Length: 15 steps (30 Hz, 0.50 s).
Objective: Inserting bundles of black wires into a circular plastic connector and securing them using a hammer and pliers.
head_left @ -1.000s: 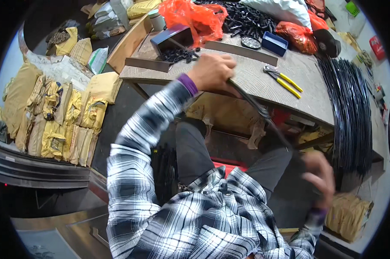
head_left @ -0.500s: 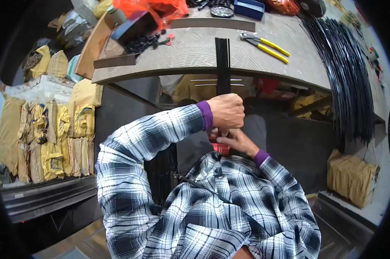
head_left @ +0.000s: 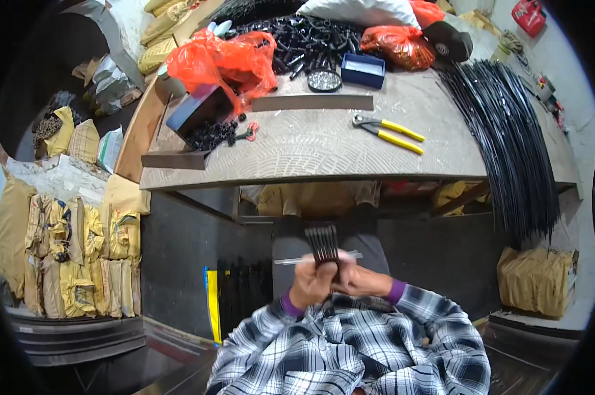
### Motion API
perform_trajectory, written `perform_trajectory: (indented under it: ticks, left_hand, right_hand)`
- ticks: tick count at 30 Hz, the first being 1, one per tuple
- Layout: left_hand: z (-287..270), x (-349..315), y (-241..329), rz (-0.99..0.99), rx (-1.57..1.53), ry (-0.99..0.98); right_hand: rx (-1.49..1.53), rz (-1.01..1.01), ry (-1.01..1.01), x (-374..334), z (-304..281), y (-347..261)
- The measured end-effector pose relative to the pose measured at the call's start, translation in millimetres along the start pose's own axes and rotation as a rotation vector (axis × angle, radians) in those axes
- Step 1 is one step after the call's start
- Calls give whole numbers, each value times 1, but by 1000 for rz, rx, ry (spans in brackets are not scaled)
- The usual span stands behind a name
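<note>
Low over my lap, a bundle of thin black strips (head_left: pixel 322 243) stands up from my hands, its top ends fanned apart. My left hand (head_left: pixel 310 284) is closed round the lower part of the bundle. Against its right side presses my right hand (head_left: pixel 364 280), fingers curled in and slightly blurred; what they pinch is hidden. A thin whitish rod (head_left: pixel 288 261) sticks out sideways to the left of the bundle, and a similar length shows on the right. The lower ends of the strips are mostly hidden by my hands and the plaid shirt.
Ahead stands a table (head_left: pixel 297 148) with yellow-handled pliers (head_left: pixel 393 133), a dark flat bar (head_left: pixel 312 103), a blue box (head_left: pixel 363 70), an orange plastic bag (head_left: pixel 212 62) and a heap of black parts (head_left: pixel 304 41). Long black strips (head_left: pixel 508 145) hang over its right edge. Wrapped bundles (head_left: pixel 80 253) lie left.
My left hand has come down from near the table edge to my lap, and the strips now fan out at the top. The view has tilted up, showing more of the table.
</note>
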State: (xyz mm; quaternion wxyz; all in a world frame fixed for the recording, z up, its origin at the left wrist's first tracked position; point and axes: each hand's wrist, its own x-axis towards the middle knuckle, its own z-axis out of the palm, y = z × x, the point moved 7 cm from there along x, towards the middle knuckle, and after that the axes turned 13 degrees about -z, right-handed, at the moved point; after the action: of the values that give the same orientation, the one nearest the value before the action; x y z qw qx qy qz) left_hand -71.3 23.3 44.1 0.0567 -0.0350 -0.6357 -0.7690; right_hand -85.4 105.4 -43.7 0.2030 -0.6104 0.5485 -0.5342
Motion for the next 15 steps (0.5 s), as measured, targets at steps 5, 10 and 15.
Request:
perform_trajectory:
  ticks: [5,10,15]
  left_hand:
    - [6,2,-24,-107,-194,-112]
    - [-29,16,-61,-70,188,191]
    - [-35,41,-68,-453,-500,195]
  right_hand:
    - [-183,58,-164,63,-107,-38]
    - [345,-369,-573,155,-116,-111]
    - [-779,39,-222,249,-228,25]
